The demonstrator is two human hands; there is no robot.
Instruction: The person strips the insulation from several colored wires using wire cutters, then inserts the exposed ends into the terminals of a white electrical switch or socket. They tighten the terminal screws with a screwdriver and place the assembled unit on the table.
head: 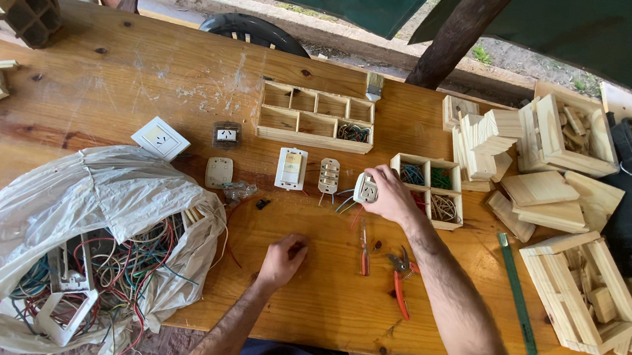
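My right hand (pixel 391 197) grips a small white socket module (pixel 365 188) with short wires hanging from it, held just above the wooden table (pixel 151 82) beside a square four-cell wooden box (pixel 429 189) of coloured wire. My left hand (pixel 284 260) rests on the table nearer to me, its fingers curled, holding nothing that I can see. Between my hands lie a red-handled screwdriver (pixel 363 253) and red-handled pliers (pixel 400 279). A beige switch frame (pixel 329 175) and a white switch plate (pixel 291 168) lie just left of the module.
A large plastic bag (pixel 88 212) of tangled wires and white frames fills the left. A long divided wooden tray (pixel 315 117), a paintbrush (pixel 373 86), more wall plates (pixel 161 138), stacked wooden pieces (pixel 484 142) and slatted crates (pixel 581 292) surround the work spot. A green ruler (pixel 517 295) lies right.
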